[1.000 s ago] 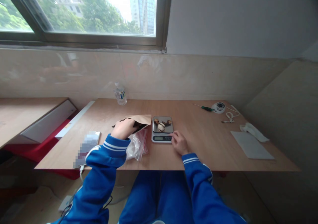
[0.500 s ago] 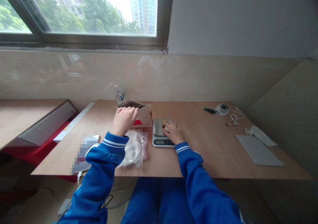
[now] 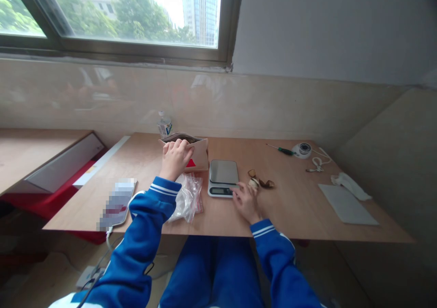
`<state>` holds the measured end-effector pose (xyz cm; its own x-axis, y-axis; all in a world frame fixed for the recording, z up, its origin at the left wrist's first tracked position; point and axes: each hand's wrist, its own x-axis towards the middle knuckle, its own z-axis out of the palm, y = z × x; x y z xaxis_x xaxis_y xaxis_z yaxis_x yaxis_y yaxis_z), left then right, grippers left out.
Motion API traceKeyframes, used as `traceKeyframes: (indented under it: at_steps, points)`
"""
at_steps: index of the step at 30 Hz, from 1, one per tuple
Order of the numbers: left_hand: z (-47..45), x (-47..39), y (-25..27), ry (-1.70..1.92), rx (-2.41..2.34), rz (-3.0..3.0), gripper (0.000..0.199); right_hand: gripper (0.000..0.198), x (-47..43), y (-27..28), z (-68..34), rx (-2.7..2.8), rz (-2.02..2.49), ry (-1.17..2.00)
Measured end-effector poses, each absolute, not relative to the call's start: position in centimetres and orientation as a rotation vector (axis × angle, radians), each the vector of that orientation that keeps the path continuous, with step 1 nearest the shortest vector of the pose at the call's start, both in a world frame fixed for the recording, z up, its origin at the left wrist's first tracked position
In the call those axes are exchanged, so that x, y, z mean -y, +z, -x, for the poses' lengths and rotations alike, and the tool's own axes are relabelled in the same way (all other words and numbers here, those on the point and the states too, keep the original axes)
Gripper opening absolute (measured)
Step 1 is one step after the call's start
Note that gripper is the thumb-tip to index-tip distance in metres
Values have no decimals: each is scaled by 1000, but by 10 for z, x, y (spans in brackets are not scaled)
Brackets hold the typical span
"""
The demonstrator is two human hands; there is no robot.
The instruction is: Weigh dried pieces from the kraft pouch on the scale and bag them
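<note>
My left hand (image 3: pixel 175 160) is closed on the near rim of a beige stand-up pouch (image 3: pixel 202 154) with a red patch; its mouth gapes at the top and its contents are too dark to make out. Just right of the pouch lies a kitchen scale (image 3: pixel 223 171) with a bare metal plate. My right hand (image 3: pixel 248 202) reaches a fingertip to the right end of the scale's display panel, its fingers apart. Several brown and cream dried pieces (image 3: pixel 266 183) lie on the table right of the scale, one partly behind my right hand.
Clear zip bags (image 3: pixel 187 198) lie in front of the pouch. A phone (image 3: pixel 121 203) on a cable is at the left. Behind stands a plastic bottle (image 3: pixel 165 125). Farther right are a screwdriver (image 3: pixel 285 151), a dome camera (image 3: pixel 302 150) and a grey sheet (image 3: pixel 346 205) with white cloth.
My right hand has left the dried pieces, which moved off the scale plate onto the table at its right, and come to the scale's panel. My left hand still grips the pouch.
</note>
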<state>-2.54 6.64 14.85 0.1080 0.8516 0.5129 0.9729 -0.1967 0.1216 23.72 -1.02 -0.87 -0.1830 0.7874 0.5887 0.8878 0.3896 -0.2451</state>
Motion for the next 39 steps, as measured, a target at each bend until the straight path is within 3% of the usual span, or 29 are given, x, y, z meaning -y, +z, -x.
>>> traceKeyframes:
  at_steps: [13, 17, 23, 27, 39]
  points:
    - [22, -65, 140, -747, 1879, 2095, 29, 36, 9, -17, -228, 1926, 1515, 21]
    - [25, -66, 141, -727, 1888, 2112, 30, 39, 7, -15, -243, 1687, 1447, -139]
    - [33, -71, 139, -781, 1881, 2165, 29, 36, -6, -24, -286, 1660, 1688, -445]
    - [31, -73, 138, -828, 1907, 2154, 29, 44, -14, -34, -299, 1730, 1773, -437]
    - [27, -79, 133, -832, 1974, 2123, 30, 30, -11, -34, -295, 1676, 1805, -383]
